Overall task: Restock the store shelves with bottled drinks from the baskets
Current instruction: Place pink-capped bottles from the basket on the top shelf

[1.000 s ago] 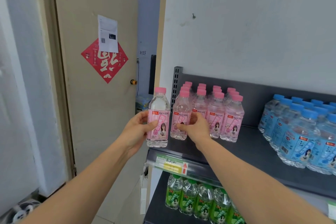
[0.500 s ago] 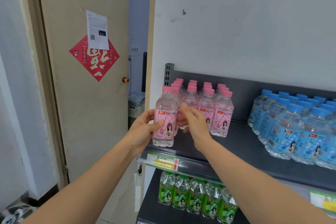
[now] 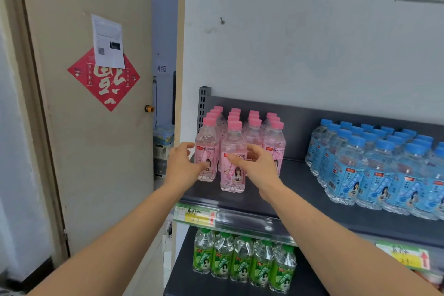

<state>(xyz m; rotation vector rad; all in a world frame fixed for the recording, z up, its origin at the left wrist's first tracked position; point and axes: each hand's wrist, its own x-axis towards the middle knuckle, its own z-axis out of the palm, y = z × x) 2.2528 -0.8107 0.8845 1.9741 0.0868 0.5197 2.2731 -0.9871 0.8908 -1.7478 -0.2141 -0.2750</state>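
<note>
Several pink-capped peach soda bottles (image 3: 252, 132) stand in rows at the left end of the dark upper shelf (image 3: 300, 190). One pink bottle (image 3: 232, 175) stands upright a little in front of the others. My left hand (image 3: 182, 163) is spread just left of the front-left bottle (image 3: 206, 142), thumb at its label, holding nothing. My right hand (image 3: 257, 163) hovers to the right of the forward bottle with its fingers relaxed and its thumb at the label.
Blue-capped water bottles (image 3: 374, 166) fill the right side of the same shelf. Green bottles (image 3: 242, 262) line the shelf below, under a price strip (image 3: 199, 215). A beige door (image 3: 96, 103) stands ajar at the left.
My left hand carried a pink bottle onto the shelf and let it go. My right hand left the front-row bottle. Both hands now sit loosely beside the bottles.
</note>
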